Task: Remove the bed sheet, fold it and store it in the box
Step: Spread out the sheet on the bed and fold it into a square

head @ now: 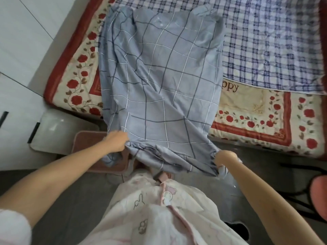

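You hold the bed sheet (pixel 159 76) by its near edge. Your left hand (pixel 117 141) is clenched on a bunched corner, and your right hand (pixel 225 157) grasps the gathered cloth at the other side. The sheet lies as one long strip running away from you up the bed. It rests on the floral quilt (pixel 265 121) and partly on the plaid cloth (pixel 274 41), and its near end sags between your hands below the foot of the bed. This looks like the folding step, so draw both corners apart and level until that sagging middle goes taut and stays off the floor (pixel 79 191). The left side is creased and the far corners look rumpled, so a gentle pull toward you should flatten them before you fold. Then carry the near edge up to meet the far edge, corner to corner, using the grid lines to check that it sits square. By count there is one grey grid sheet, two hands both on it, one plaid cloth and one floral quilt. There is also one brownish mat (pixel 85 140), one dark chair (pixel 318 197) at your right, and one pale translucent container (pixel 58 131) at your left. That container may be the box, though I cannot tell.
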Action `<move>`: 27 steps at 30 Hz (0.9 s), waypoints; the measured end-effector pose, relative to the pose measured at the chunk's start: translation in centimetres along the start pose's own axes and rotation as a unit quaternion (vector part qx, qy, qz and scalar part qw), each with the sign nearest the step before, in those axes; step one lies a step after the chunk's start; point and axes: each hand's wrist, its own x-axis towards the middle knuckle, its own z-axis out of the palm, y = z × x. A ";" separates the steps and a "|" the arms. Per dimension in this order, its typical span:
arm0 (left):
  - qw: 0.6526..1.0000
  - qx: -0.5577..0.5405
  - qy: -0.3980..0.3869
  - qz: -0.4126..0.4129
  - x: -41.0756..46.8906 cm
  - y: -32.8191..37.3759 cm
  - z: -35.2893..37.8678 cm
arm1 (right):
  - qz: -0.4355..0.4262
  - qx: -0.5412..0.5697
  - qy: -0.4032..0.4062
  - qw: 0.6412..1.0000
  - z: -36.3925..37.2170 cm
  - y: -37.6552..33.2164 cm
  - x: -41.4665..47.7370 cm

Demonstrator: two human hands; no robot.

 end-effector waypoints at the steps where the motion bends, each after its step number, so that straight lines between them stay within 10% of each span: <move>1: 0.998 -0.060 0.011 0.005 0.3 -0.5 -0.1 | -0.033 -0.002 -0.029 0.999 -0.1 -0.2 0.1; 7: 0.951 -0.308 -0.003 -0.030 0.4 -0.6 -2.6 | -0.228 0.030 0.099 0.968 1.1 -2.6 -0.5; 14: 0.981 0.004 -0.195 0.019 -0.7 -2.8 -1.4 | -0.299 0.348 0.010 0.888 1.1 -4.0 -2.2; 18: 0.962 0.210 -0.169 0.038 -2.1 -2.4 0.6 | -0.291 0.326 -0.080 0.896 1.4 -4.0 -2.6; 27: 0.970 0.127 -0.203 -0.038 -3.4 -2.1 3.2 | -0.067 0.302 -0.227 0.923 6.2 -4.3 -0.4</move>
